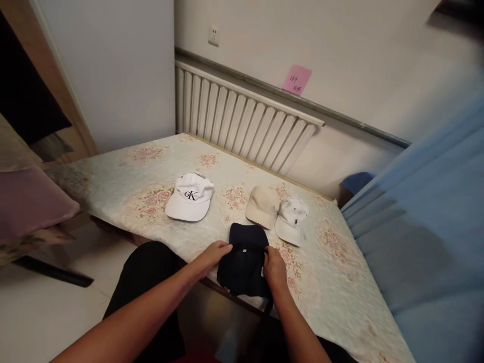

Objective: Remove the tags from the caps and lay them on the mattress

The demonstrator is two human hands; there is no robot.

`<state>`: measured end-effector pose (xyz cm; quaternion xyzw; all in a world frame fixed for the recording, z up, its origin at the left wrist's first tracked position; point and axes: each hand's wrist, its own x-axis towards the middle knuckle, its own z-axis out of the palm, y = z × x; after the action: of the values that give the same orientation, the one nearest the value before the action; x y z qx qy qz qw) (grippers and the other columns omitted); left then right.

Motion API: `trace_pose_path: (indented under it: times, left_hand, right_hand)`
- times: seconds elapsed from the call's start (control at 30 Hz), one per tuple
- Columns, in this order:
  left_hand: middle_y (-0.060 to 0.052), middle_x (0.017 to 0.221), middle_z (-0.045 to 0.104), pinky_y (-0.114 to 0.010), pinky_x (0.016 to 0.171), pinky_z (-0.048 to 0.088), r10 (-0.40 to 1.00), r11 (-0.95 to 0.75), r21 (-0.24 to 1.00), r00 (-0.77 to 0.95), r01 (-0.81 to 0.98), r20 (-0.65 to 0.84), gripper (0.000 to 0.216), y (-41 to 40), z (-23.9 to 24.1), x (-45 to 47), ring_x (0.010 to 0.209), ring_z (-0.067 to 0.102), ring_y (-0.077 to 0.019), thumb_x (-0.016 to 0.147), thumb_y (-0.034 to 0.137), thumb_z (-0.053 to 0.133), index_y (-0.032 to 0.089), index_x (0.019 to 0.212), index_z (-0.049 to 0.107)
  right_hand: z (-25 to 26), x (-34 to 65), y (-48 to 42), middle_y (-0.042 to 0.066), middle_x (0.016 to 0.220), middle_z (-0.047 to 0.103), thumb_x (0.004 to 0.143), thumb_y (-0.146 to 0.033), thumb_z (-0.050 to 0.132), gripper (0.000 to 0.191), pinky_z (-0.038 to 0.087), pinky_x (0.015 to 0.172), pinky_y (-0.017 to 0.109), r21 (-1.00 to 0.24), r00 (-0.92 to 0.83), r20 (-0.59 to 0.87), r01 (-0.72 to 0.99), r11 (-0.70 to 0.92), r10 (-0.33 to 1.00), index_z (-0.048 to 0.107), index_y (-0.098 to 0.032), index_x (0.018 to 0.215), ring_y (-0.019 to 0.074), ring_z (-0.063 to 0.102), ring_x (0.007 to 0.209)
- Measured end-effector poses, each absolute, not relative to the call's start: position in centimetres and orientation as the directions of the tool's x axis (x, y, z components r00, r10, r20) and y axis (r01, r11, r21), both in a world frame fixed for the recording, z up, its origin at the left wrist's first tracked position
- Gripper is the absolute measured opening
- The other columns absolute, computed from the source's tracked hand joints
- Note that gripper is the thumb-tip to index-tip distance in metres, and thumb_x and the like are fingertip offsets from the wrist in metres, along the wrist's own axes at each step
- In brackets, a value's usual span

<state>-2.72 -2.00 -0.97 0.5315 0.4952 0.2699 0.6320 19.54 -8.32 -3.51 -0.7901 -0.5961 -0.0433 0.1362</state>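
Note:
A dark navy baseball cap (245, 269) is held at the table's front edge, its brim pointing away from me. My left hand (217, 253) pinches the cap's left side where brim and crown meet. On the opposite side, my right hand (275, 267) grips the same cap with fingers curled. Just beyond it lie a beige cap (262, 204) and a white cap with a small dark logo (293, 217), side by side and touching or nearly so. Farther left rests a white cap with black "CK" lettering (192, 194), brim toward me.
The table (321, 282) wears a pale floral cover. Behind it is a white radiator (242, 111), with a pink note (297, 79) on the wall above. A blue curtain (427, 212) hangs at the right; a pink cushion-like item (34, 201) is at the left.

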Motion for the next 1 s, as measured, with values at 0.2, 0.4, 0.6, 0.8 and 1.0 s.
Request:
trace_pose_path:
  times: [0.2, 0.4, 0.6, 0.8, 1.0]
  left_hand:
    - [-0.003, 0.067, 0.064, -0.026, 0.056, 0.045, 0.783, 0.423, 0.889, 0.422, 0.176, -0.456, 0.016, -2.0, -1.7, -0.6, 0.059, 0.059, -0.0163, 0.071, 0.023, 0.055, 0.013, 0.083, 0.059]
    - [-0.002, 0.066, 0.065, -0.023, 0.051, 0.044, 0.806, 0.382, 0.899, 0.399, 0.213, -0.437, 0.021, -2.7, -2.9, 0.3, 0.060, 0.060, -0.0169, 0.065, 0.010, 0.050, 0.014, 0.083, 0.061]
    - [-0.004, 0.073, 0.068, -0.023, 0.054, 0.045, 0.824, 0.282, 0.921, 0.424, 0.269, -0.376, 0.025, -3.3, -2.7, 0.1, 0.067, 0.063, -0.0194, 0.064, 0.010, 0.049, 0.014, 0.084, 0.064]
    - [-0.005, 0.077, 0.070, -0.023, 0.058, 0.044, 0.812, 0.220, 0.925, 0.468, 0.309, -0.349, 0.027, -3.2, -2.8, 0.3, 0.072, 0.063, -0.0199, 0.064, 0.012, 0.050, 0.014, 0.085, 0.067]
    - [-0.005, 0.080, 0.070, -0.022, 0.058, 0.044, 0.794, 0.220, 0.921, 0.489, 0.322, -0.361, 0.030, -3.2, -3.7, 0.6, 0.072, 0.062, -0.0189, 0.065, 0.012, 0.049, 0.012, 0.090, 0.067]
  right_hand:
    - [-3.3, 19.4, -8.8, 0.006, 0.091, 0.062, 0.092, -0.020, 0.038, 0.023, 0.038, 0.067, 0.026, -0.089, 0.284, 0.255, 0.959, -0.271, 0.924, 0.059, -0.019, 0.102, 0.0172, 0.058, 0.080]
    - [-2.4, 18.8, -9.3, 0.015, 0.114, 0.055, 0.087, -0.010, 0.040, 0.026, 0.035, 0.083, 0.035, 0.041, 0.217, 0.301, 0.970, -0.240, 0.929, 0.060, -0.017, 0.102, 0.0251, 0.051, 0.100]
    - [-2.3, 19.0, -8.4, 0.010, 0.093, 0.061, 0.087, -0.014, 0.046, 0.018, 0.033, 0.080, 0.037, 0.132, 0.031, 0.206, 0.989, -0.059, 0.978, 0.063, -0.020, 0.084, 0.0260, 0.049, 0.093]
    - [-3.6, 19.8, -6.8, 0.007, 0.085, 0.061, 0.086, -0.012, 0.047, 0.017, 0.033, 0.073, 0.031, 0.120, -0.013, 0.129, 0.993, -0.003, 0.992, 0.061, -0.020, 0.083, 0.0196, 0.052, 0.082]
    - [-4.1, 20.8, -6.2, 0.002, 0.085, 0.063, 0.088, -0.021, 0.049, 0.012, 0.034, 0.072, 0.024, 0.034, 0.060, 0.122, 0.997, -0.065, 0.991, 0.060, -0.021, 0.084, 0.0142, 0.056, 0.082]
